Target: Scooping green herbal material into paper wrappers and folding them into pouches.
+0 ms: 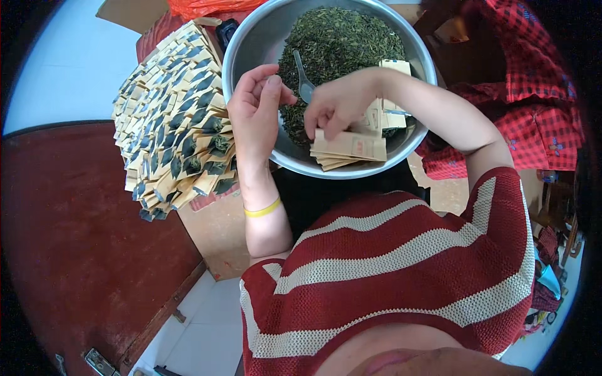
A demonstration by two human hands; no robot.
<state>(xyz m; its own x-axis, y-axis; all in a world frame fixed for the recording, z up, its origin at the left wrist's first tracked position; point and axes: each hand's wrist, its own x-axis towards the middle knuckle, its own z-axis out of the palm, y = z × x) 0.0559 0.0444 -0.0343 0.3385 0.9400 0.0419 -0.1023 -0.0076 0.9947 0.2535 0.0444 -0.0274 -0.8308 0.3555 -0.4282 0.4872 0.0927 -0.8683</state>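
My left hand (pixel 257 101), with a yellow band on its wrist, is raised over the left rim of a large metal basin (pixel 254 35). Its fingers are loosely curled and apart, with nothing visible in them. Dried green leaves (pixel 343 40) fill much of the basin. My right hand (pixel 341 105) reaches over the leaves, fingertips at the edge of a small stack of brown paper packets (pixel 352 145); whether they pinch one is hidden. More paper packets (pixel 394 120) lie at the basin's right side. A translucent plastic spoon (pixel 302 77) rests on the leaves between my hands.
Left of the basin stands a large, dense pile of filled, open-topped paper packets (pixel 174 122). A red plastic bag (pixel 211 7) and a small dark object (pixel 227 32) are behind. Red-and-black checked cloth (pixel 531 131) hangs at right. A dark red door-like panel (pixel 84 225) lies left.
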